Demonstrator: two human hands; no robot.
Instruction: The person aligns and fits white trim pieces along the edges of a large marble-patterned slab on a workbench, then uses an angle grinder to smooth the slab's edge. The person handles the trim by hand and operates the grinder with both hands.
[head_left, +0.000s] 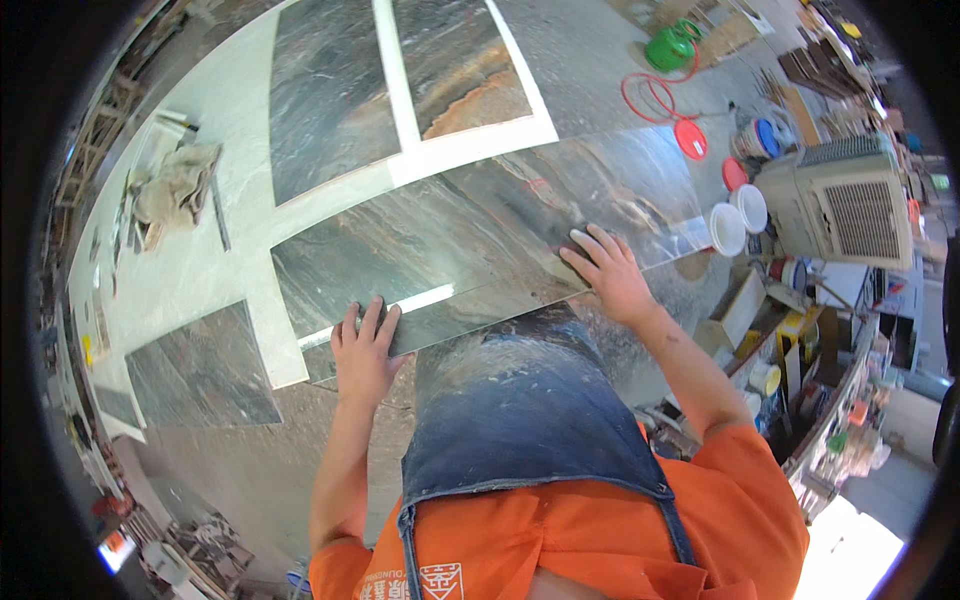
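A long, glossy marbled slab (500,220) in grey, brown and dark green lies across the white table in front of me. Its near edge runs along the front of my dark blue apron (530,430). My left hand (365,350) rests on the slab's near left corner, fingers stretched out, beside a bright reflected strip. Further right, my right hand (610,270) lies on the near edge with its fingers spread on the surface. The undersides of both hands are hidden.
Two marbled panels (335,100) lie beyond on the white table (240,240); another panel (205,370) sits at left. A crumpled cloth (178,190) is near it. At right stand an air cooler (840,205), white tubs (728,230) and a green gas cylinder (670,48) with red hose.
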